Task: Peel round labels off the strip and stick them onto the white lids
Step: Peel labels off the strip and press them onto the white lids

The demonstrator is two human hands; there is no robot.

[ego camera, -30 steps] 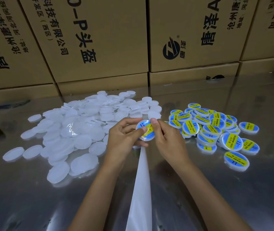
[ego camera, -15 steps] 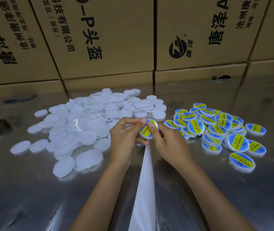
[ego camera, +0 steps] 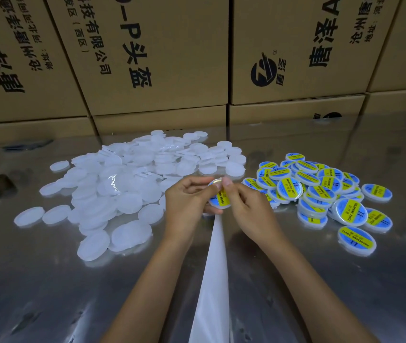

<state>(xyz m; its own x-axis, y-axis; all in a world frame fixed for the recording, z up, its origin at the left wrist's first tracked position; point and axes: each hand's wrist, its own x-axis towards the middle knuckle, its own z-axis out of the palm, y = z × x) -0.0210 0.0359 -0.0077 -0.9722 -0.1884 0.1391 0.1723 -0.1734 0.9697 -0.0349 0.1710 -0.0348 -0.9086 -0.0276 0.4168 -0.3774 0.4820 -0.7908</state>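
Both hands meet over the middle of the shiny metal surface point(ego camera: 296, 293), holding one lid point(ego camera: 219, 197) between them, its blue-and-yellow round label facing the camera. The left hand point(ego camera: 187, 201) grips the lid's left edge with curled fingers, and the right hand point(ego camera: 251, 209) pinches its upper right edge between thumb and forefinger. The white backing strip point(ego camera: 215, 280) runs from beneath the hands toward the camera. A pile of plain white lids point(ego camera: 127, 184) lies to the left, a pile of labelled lids point(ego camera: 320, 191) to the right. Printed cardboard boxes point(ego camera: 159, 58) are stacked behind.
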